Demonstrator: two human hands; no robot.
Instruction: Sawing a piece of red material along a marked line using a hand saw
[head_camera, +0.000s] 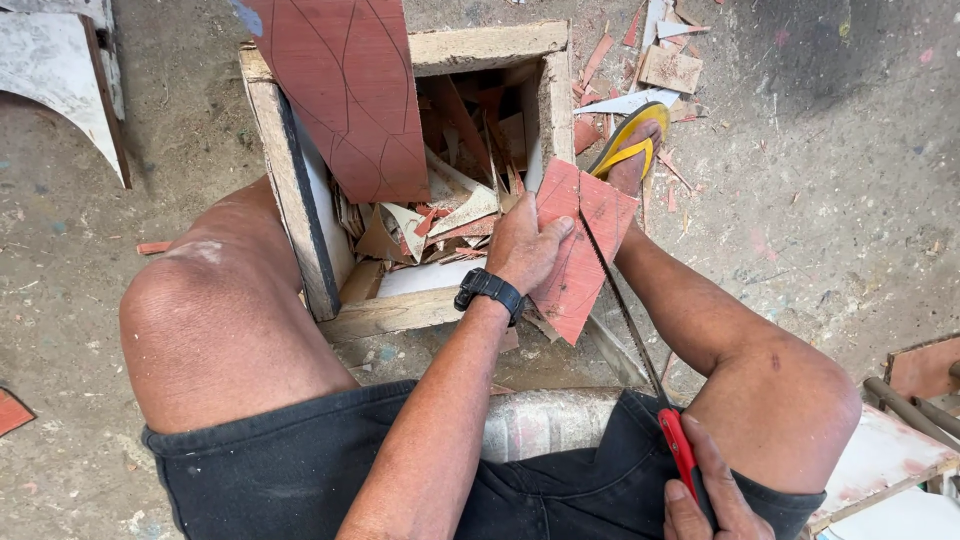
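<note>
I am working in a tight gap: my knees are hemming me in on both sides, and the wooden box (300, 200) heaped with red offcuts (440, 215) is blocking the front. The leaning red sheet (350, 90) is crowding its left corner; bare floor (820, 200) is lying open rightward.

Workshop floor, daylight, seen from above.
The ground (820, 200) was bare packed dirt, grey-brown and dusty, littered with red and white offcuts (660, 60) at the top. An open wooden box (300, 200) stood on it, filled with scraps. A white curved board (60, 80) lay at upper left; a paint-stained white bench edge (880, 460) sat at lower right. Light was even, shadows soft.
</note>
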